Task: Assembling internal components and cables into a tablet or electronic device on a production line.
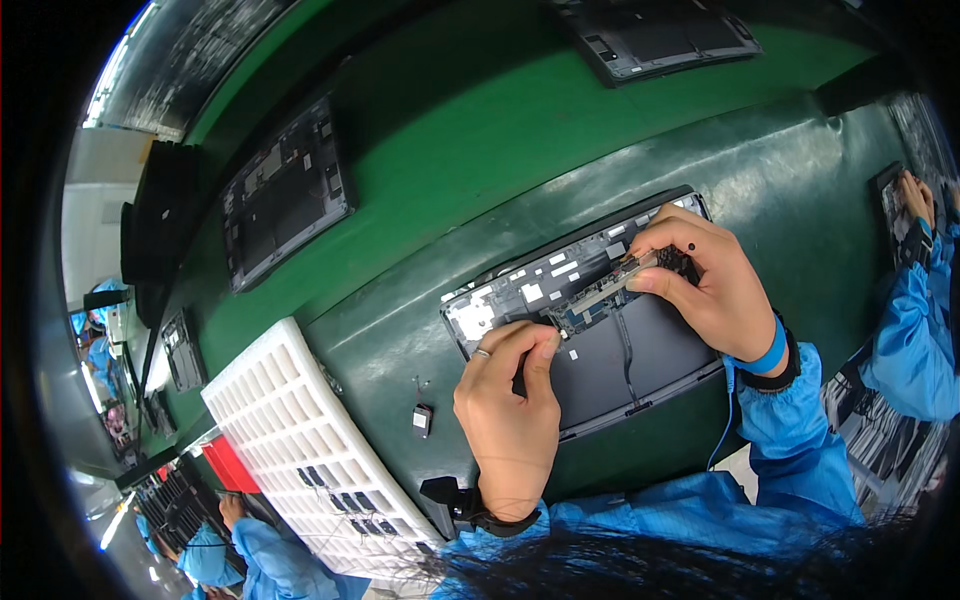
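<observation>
A narrow circuit board (590, 303) is held tilted above an opened laptop shell (650, 365). My right hand (712, 285) grips the board's right end between thumb and fingers. At its left end, my left hand (508, 410) has thumb and forefinger pinched together; whether they grip the board's edge or a small part there is too small to tell. The dark shell lies flat on the green bench, with white patches along its far side and a flat cable running toward its near edge. My hands and the board hide part of its interior.
Left of my left hand lies a small black part with a wire (422, 420). Beside it, a white compartment tray (290, 410) holds several black pieces. More laptop shells (285, 195) rest on the green belt (450, 130). A co-worker's hands (915, 200) are at far right.
</observation>
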{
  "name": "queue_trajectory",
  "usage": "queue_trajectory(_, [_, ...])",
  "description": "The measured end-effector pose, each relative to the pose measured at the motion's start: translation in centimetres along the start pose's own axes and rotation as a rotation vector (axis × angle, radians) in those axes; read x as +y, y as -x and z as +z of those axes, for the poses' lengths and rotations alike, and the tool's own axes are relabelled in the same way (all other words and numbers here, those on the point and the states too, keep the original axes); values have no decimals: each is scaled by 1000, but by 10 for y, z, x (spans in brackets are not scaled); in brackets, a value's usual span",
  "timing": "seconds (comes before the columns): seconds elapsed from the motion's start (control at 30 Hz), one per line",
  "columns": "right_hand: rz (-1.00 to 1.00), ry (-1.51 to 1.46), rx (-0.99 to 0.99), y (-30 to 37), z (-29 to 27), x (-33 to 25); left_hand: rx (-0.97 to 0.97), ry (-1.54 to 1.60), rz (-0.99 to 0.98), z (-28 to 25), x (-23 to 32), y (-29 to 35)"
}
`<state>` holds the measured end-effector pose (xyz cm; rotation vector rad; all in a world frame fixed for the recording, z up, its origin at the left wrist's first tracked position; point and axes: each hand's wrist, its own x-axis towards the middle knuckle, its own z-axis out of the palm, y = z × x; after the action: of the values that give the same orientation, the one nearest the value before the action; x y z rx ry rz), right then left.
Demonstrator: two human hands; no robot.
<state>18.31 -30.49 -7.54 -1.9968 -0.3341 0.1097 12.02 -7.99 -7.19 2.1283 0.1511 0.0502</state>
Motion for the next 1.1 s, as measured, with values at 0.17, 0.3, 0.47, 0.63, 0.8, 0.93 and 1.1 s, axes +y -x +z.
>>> queue_trajectory(0.17, [14,18,4,-2,-2,1,74,-70,0,12,1,1])
queue_trajectory(0.3, [29,28,3,-4,-6,0,101,-88,11,16,2,1])
queue_trajectory(0.47, [34,10,3,4,-13,7,69,121,-4,14,10,-1])
queue_trajectory(0.63, [-163,119,157,12,-8,-2,-46,-37,134,14,18,1])
queue_trajectory(0.8, [117,307,186,40,-13,-10,23,-48,231,24,17,4])
queue_trajectory(0.93, [18,380,235,37,-24,4,73,-147,295,24,11,-2])
queue_trajectory(1.1, [-146,436,21,26,-27,-2,27,-106,184,25,-1,-14])
